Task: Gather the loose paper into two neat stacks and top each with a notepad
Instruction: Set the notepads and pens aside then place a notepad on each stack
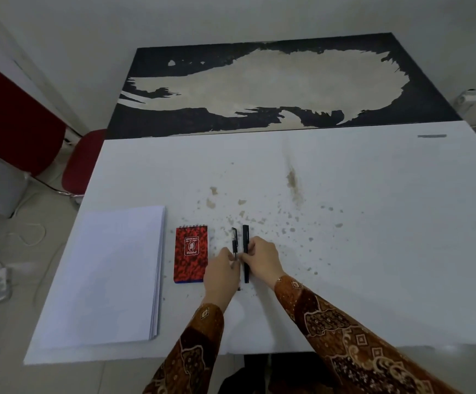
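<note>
**One stack squared, notepad lying beside it**

A single squared stack of white paper [104,275] lay on the near left part of the white table [373,237], its edges even and nothing resting on top. Just to its right, apart from it by a narrow strip of tabletop, a red-and-black spiral notepad [190,253] lay flat with its wire binding at the far end.

Right of the notepad two black pens lay side by side, pointing away from the person. The left hand [221,273] pinched the shorter pen [234,243] near its middle, fingers curled round the barrel. The right hand [261,258] gripped the longer pen [245,253] in the same manner, thumb and fingertips closed on it. The two hands nearly touched, and both wore patterned brown batik sleeves [345,331].

Brownish stains and specks [292,177] were scattered over the tabletop beyond the pens. Behind the white table stood a dark table with a large worn pale patch [288,83]. Red chairs [17,120] stood at the left, and a white cable [32,234] trailed over the floor.
</note>
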{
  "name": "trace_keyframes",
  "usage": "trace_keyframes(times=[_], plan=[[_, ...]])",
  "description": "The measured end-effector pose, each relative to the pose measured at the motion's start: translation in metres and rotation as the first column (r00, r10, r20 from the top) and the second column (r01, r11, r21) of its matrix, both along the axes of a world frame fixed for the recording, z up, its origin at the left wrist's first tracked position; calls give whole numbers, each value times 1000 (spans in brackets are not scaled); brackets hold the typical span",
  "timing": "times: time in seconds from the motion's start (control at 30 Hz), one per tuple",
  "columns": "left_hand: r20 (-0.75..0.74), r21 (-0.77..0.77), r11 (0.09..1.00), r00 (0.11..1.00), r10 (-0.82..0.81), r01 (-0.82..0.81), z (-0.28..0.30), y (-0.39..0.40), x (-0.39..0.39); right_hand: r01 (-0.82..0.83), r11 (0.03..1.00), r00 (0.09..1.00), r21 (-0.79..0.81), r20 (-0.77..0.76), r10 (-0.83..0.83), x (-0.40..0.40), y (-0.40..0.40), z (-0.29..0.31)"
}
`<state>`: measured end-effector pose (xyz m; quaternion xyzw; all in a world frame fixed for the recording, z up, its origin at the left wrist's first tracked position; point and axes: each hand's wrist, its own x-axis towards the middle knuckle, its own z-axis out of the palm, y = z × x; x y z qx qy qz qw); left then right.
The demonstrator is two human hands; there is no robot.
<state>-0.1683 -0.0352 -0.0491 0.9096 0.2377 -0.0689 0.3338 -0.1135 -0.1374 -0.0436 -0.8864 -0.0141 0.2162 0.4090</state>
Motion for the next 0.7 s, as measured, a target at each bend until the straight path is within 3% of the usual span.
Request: trace_keyframes(times=[0.33, 0.5, 0.7], plan=[[34, -55, 998, 999, 2, -1, 2, 1, -4, 42, 998, 999, 37, -8, -42, -9, -1, -1], [128, -135, 991, 992, -6, 23, 22, 8, -18, 140, 983, 985, 122, 80, -150, -22, 2, 12], [284, -140, 982, 945, 163, -128, 47, 42, -54, -43, 975, 993, 219, 117, 17, -51, 26, 29]])
